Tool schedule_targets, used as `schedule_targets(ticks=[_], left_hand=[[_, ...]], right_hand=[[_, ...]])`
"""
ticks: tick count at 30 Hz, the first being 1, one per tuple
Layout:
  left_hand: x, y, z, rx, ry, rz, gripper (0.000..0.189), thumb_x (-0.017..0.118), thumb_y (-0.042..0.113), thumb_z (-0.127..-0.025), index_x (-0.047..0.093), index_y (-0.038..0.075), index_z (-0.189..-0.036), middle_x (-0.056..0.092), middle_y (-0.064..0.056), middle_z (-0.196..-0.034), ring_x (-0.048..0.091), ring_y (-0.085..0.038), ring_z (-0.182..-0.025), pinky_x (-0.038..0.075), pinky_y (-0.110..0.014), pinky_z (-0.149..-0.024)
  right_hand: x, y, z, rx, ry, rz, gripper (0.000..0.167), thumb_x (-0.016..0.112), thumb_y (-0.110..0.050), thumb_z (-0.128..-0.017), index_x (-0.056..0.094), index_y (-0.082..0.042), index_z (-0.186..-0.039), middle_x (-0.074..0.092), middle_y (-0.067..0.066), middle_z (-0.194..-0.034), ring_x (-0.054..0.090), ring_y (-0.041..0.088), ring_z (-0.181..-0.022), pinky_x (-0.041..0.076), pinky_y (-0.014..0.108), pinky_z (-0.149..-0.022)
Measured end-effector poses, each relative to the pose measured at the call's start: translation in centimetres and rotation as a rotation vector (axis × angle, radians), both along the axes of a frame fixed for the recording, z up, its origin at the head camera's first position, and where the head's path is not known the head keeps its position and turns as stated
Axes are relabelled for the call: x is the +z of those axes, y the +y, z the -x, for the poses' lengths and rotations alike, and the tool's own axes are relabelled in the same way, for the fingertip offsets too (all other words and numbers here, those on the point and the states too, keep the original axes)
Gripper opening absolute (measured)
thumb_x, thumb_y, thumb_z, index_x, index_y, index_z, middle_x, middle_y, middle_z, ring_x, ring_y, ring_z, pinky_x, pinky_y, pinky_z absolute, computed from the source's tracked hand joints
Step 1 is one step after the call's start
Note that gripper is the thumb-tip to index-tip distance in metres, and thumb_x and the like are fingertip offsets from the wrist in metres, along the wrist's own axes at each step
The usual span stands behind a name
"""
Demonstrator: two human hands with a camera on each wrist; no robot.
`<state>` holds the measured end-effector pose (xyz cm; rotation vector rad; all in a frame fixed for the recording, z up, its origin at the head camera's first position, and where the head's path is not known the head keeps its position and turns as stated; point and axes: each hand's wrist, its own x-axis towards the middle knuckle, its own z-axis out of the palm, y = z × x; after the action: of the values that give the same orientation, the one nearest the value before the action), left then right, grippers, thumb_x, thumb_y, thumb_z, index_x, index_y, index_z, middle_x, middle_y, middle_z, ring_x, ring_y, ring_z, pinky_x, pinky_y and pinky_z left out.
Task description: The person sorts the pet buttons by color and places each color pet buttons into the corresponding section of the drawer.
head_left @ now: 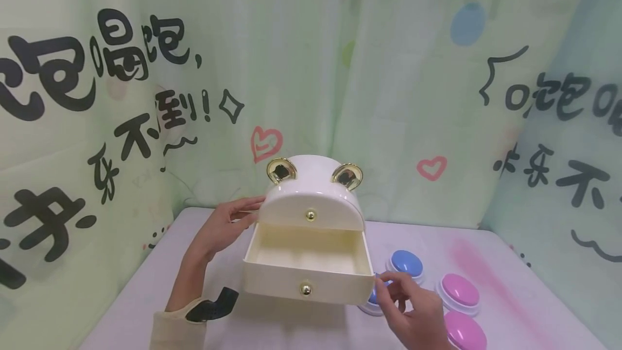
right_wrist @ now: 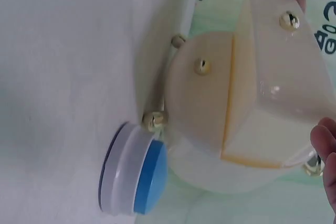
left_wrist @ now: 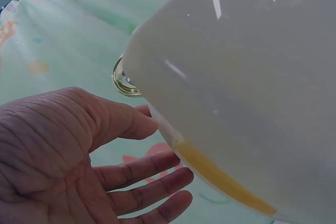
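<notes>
The left hand (head_left: 221, 228) is resting with its fingers straight and relaxed against the left side of the cream storage box (head_left: 311, 199), grasping nothing. The right hand (head_left: 413, 312) is hovering just beside the front right corner of the pulled-out drawer (head_left: 306, 269), its fingers loosely bent near a blue button (head_left: 374, 298); whether they are pinching it cannot be told. The box is sitting on the table (head_left: 510, 296), wearing two gold ears and showing two gold knobs. To the right of the box, four dome buttons are lying: two blue, with the second blue button (head_left: 406, 263) behind the hand, and two pink, a nearer pink button (head_left: 465, 331) and a farther pink button (head_left: 459, 290).
</notes>
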<state>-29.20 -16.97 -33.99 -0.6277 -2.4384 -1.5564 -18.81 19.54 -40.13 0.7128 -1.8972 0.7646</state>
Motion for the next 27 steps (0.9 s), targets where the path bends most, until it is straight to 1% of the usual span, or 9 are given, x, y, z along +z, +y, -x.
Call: schedule_targets(ticks=[4, 8, 10, 14, 16, 18, 22, 25, 27], left_hand=[[0.0, 0.0, 0.0, 0.003, -0.007, -0.003, 0.042, 0.062, 0.016, -0.103, 0.059, 0.009, -0.144, 0.063, -0.019, -0.138, 0.062, -0.038, -0.122, 0.055, -0.05, -0.095], [0.0, 0.0, 0.1, 0.007, -0.01, -0.007, 0.042, 0.061, 0.017, -0.103, 0.06, 0.009, -0.144, 0.064, -0.019, -0.138, 0.062, -0.037, -0.122, 0.055, -0.051, -0.095], [0.0, 0.0, 0.1, 0.011, -0.012, -0.009, 0.041, 0.061, 0.017, -0.103, 0.06, 0.01, -0.144, 0.064, -0.018, -0.138, 0.062, -0.037, -0.122, 0.054, -0.051, -0.096], [-0.1, 0.0, 0.1, 0.01, -0.013, -0.015, 0.041, 0.061, 0.016, -0.103, 0.06, 0.009, -0.143, 0.064, -0.019, -0.137, 0.063, -0.037, -0.122, 0.054, -0.05, -0.096], [-0.2, 0.1, 0.2, 0.015, -0.017, -0.016, 0.041, 0.061, 0.015, -0.103, 0.061, 0.009, -0.143, 0.064, -0.019, -0.137, 0.063, -0.037, -0.121, 0.054, -0.049, -0.096], [-0.2, 0.1, 0.2, 0.017, -0.018, -0.017, 0.041, 0.061, 0.015, -0.103, 0.061, 0.009, -0.143, 0.064, -0.019, -0.137, 0.063, -0.036, -0.121, 0.055, -0.049, -0.096], [-0.1, 0.2, 0.2, 0.02, -0.019, -0.021, 0.041, 0.061, 0.017, -0.103, 0.06, 0.008, -0.143, 0.065, -0.018, -0.136, 0.063, -0.036, -0.121, 0.055, -0.048, -0.096], [-0.1, 0.3, 0.2, 0.023, -0.021, -0.028, 0.041, 0.061, 0.017, -0.103, 0.06, 0.008, -0.143, 0.065, -0.019, -0.136, 0.063, -0.036, -0.121, 0.055, -0.048, -0.096], [-0.1, 0.3, 0.1, 0.027, -0.027, -0.029, 0.04, 0.06, 0.017, -0.103, 0.06, 0.008, -0.143, 0.065, -0.019, -0.136, 0.063, -0.036, -0.121, 0.055, -0.048, -0.096]], right_hand=[[0.3, 1.0, 1.0, -0.118, -0.067, 0.026, 0.022, 0.077, 0.008, -0.076, 0.07, -0.006, -0.091, 0.068, -0.007, -0.065, 0.052, -0.006, -0.054, 0.042, 0.011, -0.049], [-0.2, 1.9, 2.1, -0.21, -0.212, 0.006, 0.017, 0.081, 0.002, -0.08, 0.07, -0.009, -0.088, 0.069, -0.009, -0.068, 0.056, -0.004, -0.059, 0.046, 0.015, -0.052], [-0.5, 2.2, 2.6, -0.245, -0.336, -0.022, 0.013, 0.081, -0.006, -0.084, 0.07, -0.012, -0.088, 0.068, -0.011, -0.071, 0.058, -0.003, -0.063, 0.048, 0.018, -0.055], [-1.1, 2.9, 3.3, -0.291, -0.635, -0.082, 0.012, 0.079, -0.019, -0.089, 0.069, -0.016, -0.093, 0.071, -0.01, -0.084, 0.065, 0.005, -0.077, 0.051, 0.026, -0.066], [-1.3, 3.1, 3.6, -0.302, -0.727, -0.104, 0.014, 0.079, -0.023, -0.09, 0.069, -0.015, -0.096, 0.073, -0.006, -0.09, 0.066, 0.009, -0.081, 0.051, 0.027, -0.068], [-1.5, 3.2, 3.8, -0.307, -0.757, -0.12, 0.017, 0.079, -0.024, -0.089, 0.069, -0.015, -0.099, 0.074, -0.001, -0.098, 0.066, 0.013, -0.083, 0.052, 0.028, -0.07], [-2.0, 3.4, 4.1, -0.285, -0.771, -0.137, 0.024, 0.081, -0.025, -0.087, 0.069, -0.013, -0.105, 0.073, 0.006, -0.11, 0.067, 0.019, -0.094, 0.056, 0.032, -0.076], [-2.6, 3.5, 4.5, -0.252, -0.763, -0.144, 0.03, 0.084, -0.024, -0.084, 0.068, -0.012, -0.107, 0.071, 0.006, -0.115, 0.066, 0.024, -0.106, 0.057, 0.037, -0.082], [-3.2, 3.6, 4.8, -0.227, -0.744, -0.149, 0.033, 0.086, -0.022, -0.081, 0.068, -0.012, -0.107, 0.07, 0.006, -0.115, 0.065, 0.026, -0.11, 0.056, 0.037, -0.084]])
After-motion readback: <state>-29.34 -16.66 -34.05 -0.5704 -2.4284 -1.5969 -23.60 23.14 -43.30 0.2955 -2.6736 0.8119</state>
